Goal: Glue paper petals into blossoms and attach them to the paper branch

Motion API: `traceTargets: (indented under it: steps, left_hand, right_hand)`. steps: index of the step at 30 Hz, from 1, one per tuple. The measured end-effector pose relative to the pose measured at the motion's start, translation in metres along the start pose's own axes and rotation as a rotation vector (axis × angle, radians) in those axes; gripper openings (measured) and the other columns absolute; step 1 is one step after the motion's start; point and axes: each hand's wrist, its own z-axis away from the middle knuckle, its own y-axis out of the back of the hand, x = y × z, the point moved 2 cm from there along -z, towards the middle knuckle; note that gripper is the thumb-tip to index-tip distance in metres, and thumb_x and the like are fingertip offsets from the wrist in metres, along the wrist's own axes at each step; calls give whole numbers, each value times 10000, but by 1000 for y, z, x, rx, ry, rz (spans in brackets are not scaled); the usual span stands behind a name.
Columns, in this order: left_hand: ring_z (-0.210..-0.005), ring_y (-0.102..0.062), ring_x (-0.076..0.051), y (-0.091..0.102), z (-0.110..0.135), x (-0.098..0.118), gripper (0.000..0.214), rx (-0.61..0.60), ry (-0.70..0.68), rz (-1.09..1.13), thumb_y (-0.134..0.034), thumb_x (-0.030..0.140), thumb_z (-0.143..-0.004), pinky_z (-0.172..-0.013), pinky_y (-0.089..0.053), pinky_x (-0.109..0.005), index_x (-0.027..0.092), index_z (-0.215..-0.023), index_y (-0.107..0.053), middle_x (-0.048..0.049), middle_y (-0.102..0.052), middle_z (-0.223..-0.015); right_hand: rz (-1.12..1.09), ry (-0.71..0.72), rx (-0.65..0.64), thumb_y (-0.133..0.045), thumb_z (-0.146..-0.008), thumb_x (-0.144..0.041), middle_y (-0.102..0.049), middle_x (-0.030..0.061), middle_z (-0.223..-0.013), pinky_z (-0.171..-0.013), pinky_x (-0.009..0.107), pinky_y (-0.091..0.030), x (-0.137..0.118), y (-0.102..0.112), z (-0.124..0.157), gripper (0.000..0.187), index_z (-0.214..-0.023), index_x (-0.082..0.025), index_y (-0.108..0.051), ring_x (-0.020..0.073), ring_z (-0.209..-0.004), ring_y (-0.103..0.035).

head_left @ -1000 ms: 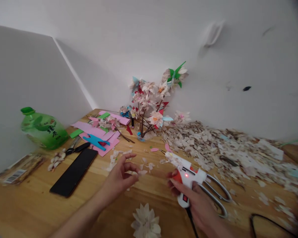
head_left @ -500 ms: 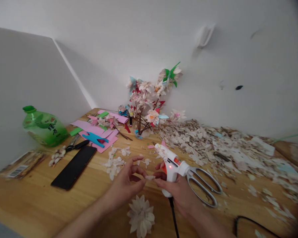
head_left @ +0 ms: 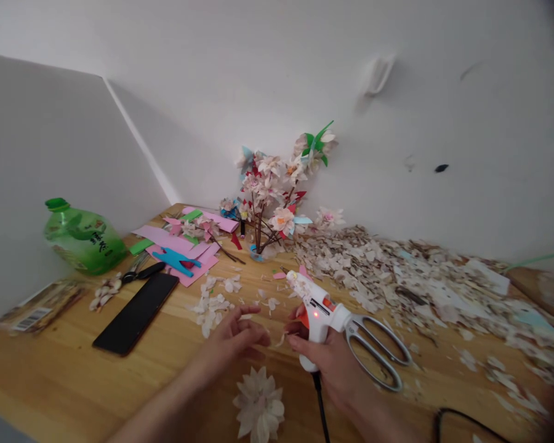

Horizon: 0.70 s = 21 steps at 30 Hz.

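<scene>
A white hot glue gun (head_left: 321, 329) with an orange trigger and a lit red light is gripped in my right hand (head_left: 325, 354). Between that hand's thumb and fingertips is a small pale petal (head_left: 281, 339). My left hand (head_left: 242, 332) is just to the left of the petal, its fingers loosely bent and apart, with nothing visible in them. Below the hands lies a layered white petal flower (head_left: 259, 406) on the wooden table. Behind the glue gun rest scissors (head_left: 382, 351) with silver handles, their blades hidden by the gun and hand.
A big heap of dried petals (head_left: 373, 264) spreads along the wall. Flowers on stems (head_left: 270, 191) stand at the back. Leftward are a black phone (head_left: 137, 314), pink paper (head_left: 198, 266), a green bottle (head_left: 85, 240) and loose petals (head_left: 212, 304). A black cord (head_left: 320, 400) trails from the gun.
My left hand has let go of the petal and drawn slightly left. The petal now stays at my right fingertips. The glue gun is nearly where it was.
</scene>
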Motion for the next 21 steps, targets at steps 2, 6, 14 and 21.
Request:
traceTargets:
  steps: [2,6,14,21]
  left_hand:
    - [-680,-628,-162,-6,4,-1,410,-14,138,109,-665,231,-651,-588,-492,-286,168,-1004,-467,-6,-646,-690]
    - [-693,-649,-147,-19,9,-1,347,-111,292,256,-653,154,-690,-627,-513,-272,140,-984,-469,-50,-663,-780]
    - [-634,-629,-139,-13,0,-7,534,25,26,111,-753,135,-586,-586,-508,-271,167,-995,-410,10,-648,-675]
    - [-599,-566,-102,-13,1,-3,521,123,-245,-167,-710,172,-615,-565,-456,-229,188,-1030,-395,14,-645,-685]
  right_hand:
    - [80,56,14,-686,-572,-231,-653,-38,-691,-735,299,-460,-4,-1,1,270,-797,-230,-538,166,-720,-604]
    - [252,224,24,-639,-609,-276,-656,4,-690,-770,362,-502,-8,-4,4,171,-745,-234,-544,215,-731,-637]
    - [420,508,-53,-582,-727,-218,-647,1,-770,-628,279,-557,4,6,4,152,-863,-245,-518,167,-693,-636]
    - [346,337,-29,-631,-713,-336,-642,19,-825,-713,317,-521,4,19,4,149,-803,-231,-577,185,-756,-624]
